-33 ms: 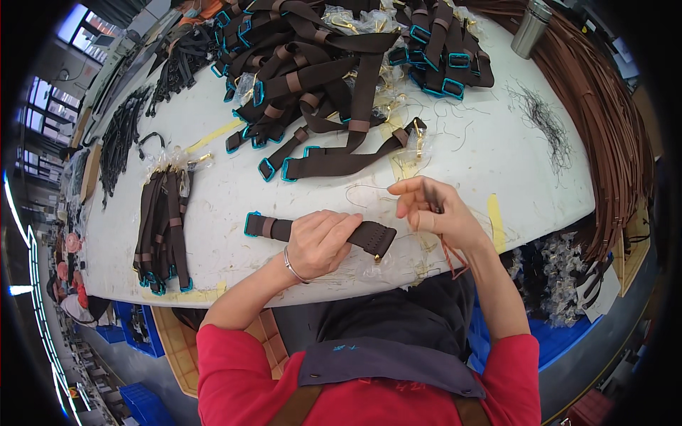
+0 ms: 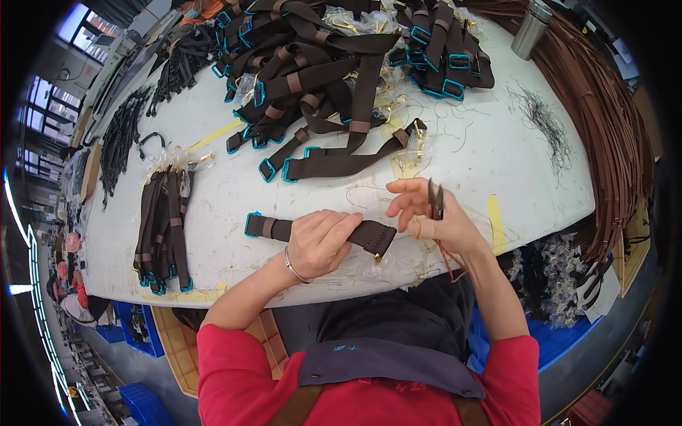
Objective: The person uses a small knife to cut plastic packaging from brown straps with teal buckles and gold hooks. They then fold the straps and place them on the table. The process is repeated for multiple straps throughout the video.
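One dark brown webbing strap (image 2: 367, 235) lies left to right on a white worktable (image 2: 234, 170), turquoise buckle (image 2: 249, 224) pointing left — left hand (image 2: 322, 243) clamped over its middle. Right hand (image 2: 449, 226), thumb and forefinger apart, holds dark thread snips (image 2: 435, 200). Windows (image 2: 52, 104) line the room's far left.

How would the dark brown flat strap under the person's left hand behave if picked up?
The dark brown flat strap would probably droop, since similar brown straps beyond it bend and loop. Its turquoise rectangular buckle might weigh that end down. Being flat, it seems unlikely to roll.
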`<state>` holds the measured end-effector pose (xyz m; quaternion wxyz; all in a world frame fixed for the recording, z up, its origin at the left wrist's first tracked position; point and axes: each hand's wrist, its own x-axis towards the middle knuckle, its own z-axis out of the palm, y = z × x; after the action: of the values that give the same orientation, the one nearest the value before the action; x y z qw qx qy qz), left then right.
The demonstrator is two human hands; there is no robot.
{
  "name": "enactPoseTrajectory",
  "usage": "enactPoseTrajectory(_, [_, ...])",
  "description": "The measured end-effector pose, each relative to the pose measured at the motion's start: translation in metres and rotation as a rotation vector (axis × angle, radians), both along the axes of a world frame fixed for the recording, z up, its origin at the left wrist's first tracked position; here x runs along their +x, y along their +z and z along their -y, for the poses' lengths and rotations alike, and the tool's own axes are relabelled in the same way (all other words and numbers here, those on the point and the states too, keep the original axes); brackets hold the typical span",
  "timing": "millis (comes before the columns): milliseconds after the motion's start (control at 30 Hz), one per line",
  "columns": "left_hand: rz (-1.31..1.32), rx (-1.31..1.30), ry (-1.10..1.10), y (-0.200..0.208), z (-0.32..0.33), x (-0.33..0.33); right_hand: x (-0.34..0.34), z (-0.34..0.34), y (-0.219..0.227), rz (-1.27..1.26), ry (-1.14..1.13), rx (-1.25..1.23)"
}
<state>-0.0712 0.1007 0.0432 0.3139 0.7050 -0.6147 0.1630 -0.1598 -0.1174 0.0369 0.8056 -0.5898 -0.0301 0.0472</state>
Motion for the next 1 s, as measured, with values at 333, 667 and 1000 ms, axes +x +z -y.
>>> enactPoseTrajectory(333, [-0.397,0.032,0.145,0.041,-0.030,0.014,0.012,-0.020,0.000,0.051,-0.152,-0.360])
enactPoseTrajectory(667, [-0.482,0.128,0.324,0.056,-0.026,0.030,0.009,0.043,-0.047,0.446,-0.423,-1.608])
enactPoseTrajectory(1000, [-0.346,0.094,0.322,0.005,0.021,0.020,-0.016,0.053,-0.010,0.674,-0.632,-1.544])
